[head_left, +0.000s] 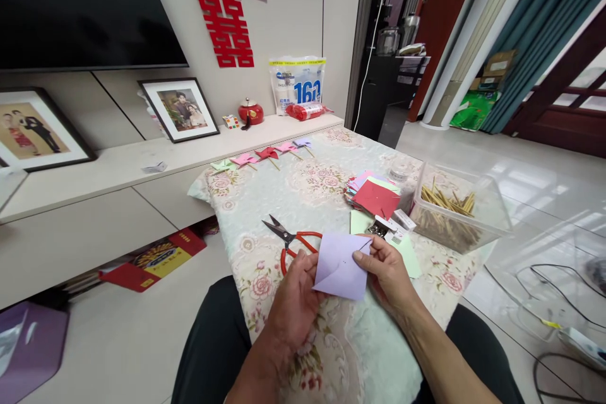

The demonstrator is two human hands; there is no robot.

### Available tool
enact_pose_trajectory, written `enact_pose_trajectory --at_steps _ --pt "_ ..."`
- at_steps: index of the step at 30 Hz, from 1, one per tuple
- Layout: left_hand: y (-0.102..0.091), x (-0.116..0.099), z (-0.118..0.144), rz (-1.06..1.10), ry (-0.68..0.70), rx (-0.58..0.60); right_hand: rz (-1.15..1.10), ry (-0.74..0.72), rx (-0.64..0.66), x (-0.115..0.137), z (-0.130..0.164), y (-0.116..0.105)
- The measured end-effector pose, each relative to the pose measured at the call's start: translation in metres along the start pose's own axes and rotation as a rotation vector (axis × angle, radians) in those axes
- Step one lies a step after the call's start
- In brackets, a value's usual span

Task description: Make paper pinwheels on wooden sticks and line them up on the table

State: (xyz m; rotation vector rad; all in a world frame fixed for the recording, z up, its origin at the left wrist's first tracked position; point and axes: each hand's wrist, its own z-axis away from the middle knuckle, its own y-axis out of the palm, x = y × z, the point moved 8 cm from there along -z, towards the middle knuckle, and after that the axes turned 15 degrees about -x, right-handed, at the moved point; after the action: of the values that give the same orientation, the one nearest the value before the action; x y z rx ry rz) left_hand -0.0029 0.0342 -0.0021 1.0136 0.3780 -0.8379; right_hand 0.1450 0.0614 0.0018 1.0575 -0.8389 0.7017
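On the floral tablecloth (293,202), red-handled scissors (291,241) are seen lying open just left of the hands. A lilac paper square (339,265), partly folded, is held above the table's near edge: its left edge is pinched by the left hand (296,297), its upper right corner by the right hand (386,271). Further right, a coloured paper stack (374,192) and a clear tub of wooden sticks (454,211) are shown.

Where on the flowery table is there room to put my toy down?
The biggest bare patch is mid-table, between the row of paper pinwheels at the far edge and the scissors. The left side beside the scissors is free too. The right side is crowded: paper stack, stick box, and both hands holding purple paper.
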Motion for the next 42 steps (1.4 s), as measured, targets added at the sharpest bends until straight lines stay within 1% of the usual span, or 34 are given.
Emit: enact_pose_trajectory --at_steps 2,4,8,10,12,16,22,25,27,28,29,31,33,34,35,36,38,42 --pt "-0.004 0.004 0.0 0.075 0.026 -0.034 -0.033 -0.01 -0.038 0.002 0.0 -0.001" --pt "-0.002 0.009 0.001 0.128 0.054 -0.032 -0.06 -0.032 -0.079 0.004 0.0 -0.003" --pt "0.015 0.018 0.006 0.117 0.098 0.006 -0.107 -0.07 -0.142 0.006 0.0 -0.006" --pt "0.022 0.017 0.006 0.107 0.144 -0.017 -0.106 -0.075 -0.14 0.006 0.0 -0.005" --pt "0.025 0.015 0.004 0.116 0.182 -0.078 -0.091 -0.077 -0.122 0.005 0.001 -0.004" --pt "0.021 0.012 -0.006 0.092 0.224 -0.217 -0.059 -0.078 -0.091 0.004 0.002 -0.002" --pt "0.012 0.009 -0.017 0.065 0.252 -0.274 -0.018 -0.098 -0.036 0.004 0.0 -0.002" --pt "0.008 0.007 -0.018 0.082 0.259 -0.299 0.043 -0.158 -0.022 0.006 -0.001 -0.007" --pt "0.006 0.006 -0.018 0.107 0.251 -0.302 0.101 -0.275 -0.056 0.014 0.0 -0.014" --pt "0.005 0.005 -0.019 0.122 0.247 -0.304 0.146 -0.365 -0.083 0.02 0.003 -0.018" --pt "0.004 0.004 -0.019 0.134 0.244 -0.308 0.206 -0.482 -0.107 0.029 0.007 -0.02" --pt "0.002 0.002 -0.02 0.151 0.242 -0.311 0.379 -0.781 -0.12 0.048 0.022 -0.017" --pt "0.002 0.0 -0.02 0.154 0.239 -0.31 0.568 -1.077 -0.067 0.061 0.042 -0.005" --pt "0.002 -0.001 -0.02 0.155 0.238 -0.311 0.647 -1.194 -0.015 0.063 0.051 0.002" --pt "0.002 -0.002 -0.021 0.157 0.238 -0.313 0.711 -1.279 0.042 0.063 0.058 0.009" --pt "0.002 -0.003 -0.021 0.16 0.239 -0.315 0.762 -1.334 0.092 0.061 0.063 0.014" --pt "0.003 -0.003 -0.021 0.163 0.241 -0.318 0.841 -1.393 0.154 0.057 0.067 0.019" --pt "0.006 -0.003 -0.019 0.146 0.24 -0.305 0.941 -1.442 0.17 0.053 0.068 0.021"
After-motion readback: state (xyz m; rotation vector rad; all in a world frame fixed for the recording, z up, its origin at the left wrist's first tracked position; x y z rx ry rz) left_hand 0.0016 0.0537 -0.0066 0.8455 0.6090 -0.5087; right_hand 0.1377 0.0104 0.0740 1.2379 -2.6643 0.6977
